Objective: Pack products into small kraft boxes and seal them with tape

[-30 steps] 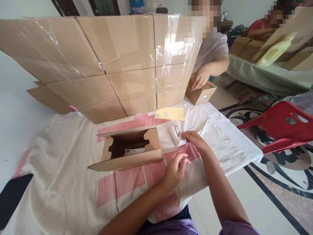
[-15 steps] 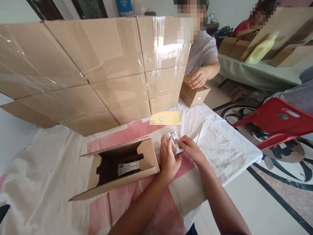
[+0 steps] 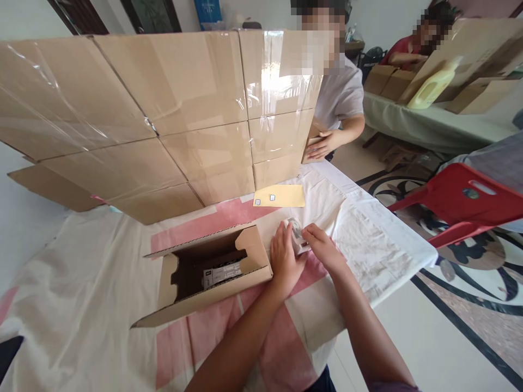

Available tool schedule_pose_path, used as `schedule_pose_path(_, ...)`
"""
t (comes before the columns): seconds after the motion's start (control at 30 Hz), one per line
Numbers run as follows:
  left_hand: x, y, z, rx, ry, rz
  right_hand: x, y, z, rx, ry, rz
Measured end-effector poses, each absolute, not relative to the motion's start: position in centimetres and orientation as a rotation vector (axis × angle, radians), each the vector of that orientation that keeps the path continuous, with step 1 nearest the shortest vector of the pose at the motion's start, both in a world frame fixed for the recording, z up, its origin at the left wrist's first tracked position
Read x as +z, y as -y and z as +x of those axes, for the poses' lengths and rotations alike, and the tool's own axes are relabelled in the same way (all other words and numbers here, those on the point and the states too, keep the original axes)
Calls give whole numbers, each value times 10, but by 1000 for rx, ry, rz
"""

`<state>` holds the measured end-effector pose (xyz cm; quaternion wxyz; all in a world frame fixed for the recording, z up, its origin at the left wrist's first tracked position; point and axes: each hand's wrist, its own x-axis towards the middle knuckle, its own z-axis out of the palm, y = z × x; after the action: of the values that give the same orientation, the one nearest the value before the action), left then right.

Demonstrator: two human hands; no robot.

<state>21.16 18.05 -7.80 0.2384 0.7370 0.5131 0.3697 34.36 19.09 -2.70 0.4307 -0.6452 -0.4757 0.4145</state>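
A small whitish box [image 3: 301,247] with a grey patch on top sits on the cloth before me. My left hand [image 3: 283,255] lies along its left side, fingers fairly straight and thumb at the near edge, holding it. From the right, my right hand [image 3: 324,247] has its thumb and fingers pinched together at the box's upper face; what is between the fingertips is hidden. Left of my hands stands an open cardboard box [image 3: 229,294], flaps spread, with a grey printed packet [image 3: 223,274] inside. Beyond the small box lies a yellow sheet [image 3: 288,197] bearing two small square stickers.
A wall of taped cartons [image 3: 200,81] rises along the far side. Behind its right end a co-worker's hand [image 3: 322,144] rests on a brown box. A red chair [image 3: 469,190] stands right of the table, and a yellow bottle [image 3: 435,87] on another table.
The co-worker's brown box has moved back, partly behind the carton wall, with the hand now lower on it. My hands stay at the small box, and the view has shifted slightly.
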Motion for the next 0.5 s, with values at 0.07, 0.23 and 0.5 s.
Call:
schedule_pose_path(0.07, -78, -181, 212, 996, -1415, 2013, -29, -191, 344, 1026, 1185, -1614)
schedule_pose_path(0.23, -75, -181, 213, 954, -1449, 1994, -31, -191, 345, 1023, 1181, -1619)
schedule_pose_path(0.5, -76, -181, 213, 941, -1471, 1998, -31, -192, 347, 982, 1240, -1608)
